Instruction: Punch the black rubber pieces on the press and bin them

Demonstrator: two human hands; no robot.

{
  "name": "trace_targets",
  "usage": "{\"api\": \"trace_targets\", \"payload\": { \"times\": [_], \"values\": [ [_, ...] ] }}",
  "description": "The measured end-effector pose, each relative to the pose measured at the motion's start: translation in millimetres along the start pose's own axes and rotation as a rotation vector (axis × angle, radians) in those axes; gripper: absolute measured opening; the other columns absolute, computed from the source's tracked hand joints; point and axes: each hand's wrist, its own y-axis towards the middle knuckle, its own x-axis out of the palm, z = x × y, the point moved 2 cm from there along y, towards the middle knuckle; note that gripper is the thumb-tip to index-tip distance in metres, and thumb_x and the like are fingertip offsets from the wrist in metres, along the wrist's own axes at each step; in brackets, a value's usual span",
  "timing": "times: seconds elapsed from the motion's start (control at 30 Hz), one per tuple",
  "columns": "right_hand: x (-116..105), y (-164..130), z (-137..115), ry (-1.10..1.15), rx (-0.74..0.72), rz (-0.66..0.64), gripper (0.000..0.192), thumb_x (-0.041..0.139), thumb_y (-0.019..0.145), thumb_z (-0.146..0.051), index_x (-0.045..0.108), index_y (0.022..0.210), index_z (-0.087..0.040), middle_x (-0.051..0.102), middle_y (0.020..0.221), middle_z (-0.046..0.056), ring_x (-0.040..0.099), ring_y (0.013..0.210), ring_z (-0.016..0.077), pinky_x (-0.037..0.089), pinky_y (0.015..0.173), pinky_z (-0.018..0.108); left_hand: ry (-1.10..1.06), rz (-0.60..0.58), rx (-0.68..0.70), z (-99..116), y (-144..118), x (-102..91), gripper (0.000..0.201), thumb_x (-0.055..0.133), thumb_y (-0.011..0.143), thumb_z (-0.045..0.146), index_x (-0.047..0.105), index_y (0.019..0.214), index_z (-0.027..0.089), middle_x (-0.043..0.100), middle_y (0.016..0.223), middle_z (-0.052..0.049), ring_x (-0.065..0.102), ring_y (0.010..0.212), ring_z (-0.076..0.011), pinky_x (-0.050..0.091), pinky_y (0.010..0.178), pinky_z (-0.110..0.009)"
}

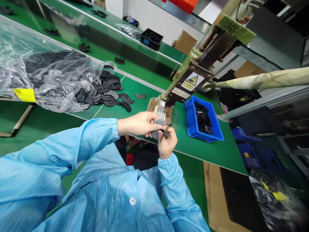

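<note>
Both my hands meet in front of the press, above the near edge of the green bench. My left hand (138, 123) is closed on a grey curved piece (159, 122) with thumb and fingers. Close against it, my right hand (167, 145) pinches a thin dark curved strip (164, 132). The strip stands up from the fingers and touches or overlaps the grey piece; I cannot tell whether they are joined. Just beyond my fingers is the press's base fixture (161, 111), below its dark ram (171, 100).
Left on the bench lies a pile of dark crescent pieces (106, 90), partly inside a clear plastic bag (60, 80). To the right stands a blue bin (193, 129) of small black parts. The press's long lever (260, 79) reaches right. Behind runs a green conveyor (140, 69) with scattered crescents.
</note>
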Motion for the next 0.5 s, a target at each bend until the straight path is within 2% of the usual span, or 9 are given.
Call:
{"api": "trace_targets", "payload": {
  "times": [0.2, 0.3, 0.37, 0.5],
  "values": [
    [-8.0, -9.3, -1.0, -0.080, -0.084, 0.002, 0.018, 0.074, 0.093, -0.039, 0.067, 0.092, -0.023, 0.071, 0.089, 0.002, 0.069, 0.084, 0.0159, 0.058, 0.077, 0.031, 0.096, -0.022, -0.054, 3.2, -1.1, 5.7, 0.031, 0.083, 0.088, 0.042, 0.062, 0.088, 0.019, 0.067, 0.067, 0.002, 0.063, 0.051, -0.0125, 0.046, 0.044, -0.020],
    [-10.8, -10.4, -0.4, -0.130, -0.115, -0.023, 0.013, 0.072, 0.094, -0.034, 0.066, 0.091, -0.023, 0.071, 0.088, 0.002, 0.068, 0.084, 0.0169, 0.057, 0.078, 0.033, 0.063, -0.087, -0.077, 4.7, 1.3, 2.5, 0.035, 0.086, 0.085, 0.044, 0.062, 0.085, 0.018, 0.068, 0.066, 0.000, 0.065, 0.052, -0.0132, 0.050, 0.047, -0.022],
    [-11.8, -8.4, -0.9, -0.161, -0.128, -0.060, 0.009, 0.070, 0.095, -0.032, 0.067, 0.095, -0.023, 0.072, 0.091, 0.002, 0.069, 0.085, 0.0170, 0.058, 0.080, 0.034, 0.028, -0.126, -0.092, 4.4, 3.3, -2.3, 0.038, 0.088, 0.083, 0.045, 0.063, 0.084, 0.017, 0.070, 0.068, -0.002, 0.066, 0.053, -0.0144, 0.053, 0.050, -0.024],
    [-14.3, -0.1, -6.1, -0.223, -0.163, -0.165, 0.013, 0.067, 0.097, -0.029, 0.069, 0.109, -0.024, 0.074, 0.101, 0.005, 0.072, 0.093, 0.0183, 0.059, 0.086, 0.036, 0.026, -0.078, -0.073, -0.4, 5.9, -14.8, 0.042, 0.088, 0.083, 0.050, 0.062, 0.084, 0.017, 0.070, 0.069, -0.004, 0.067, 0.056, -0.0154, 0.055, 0.052, -0.026]
  ]
}}
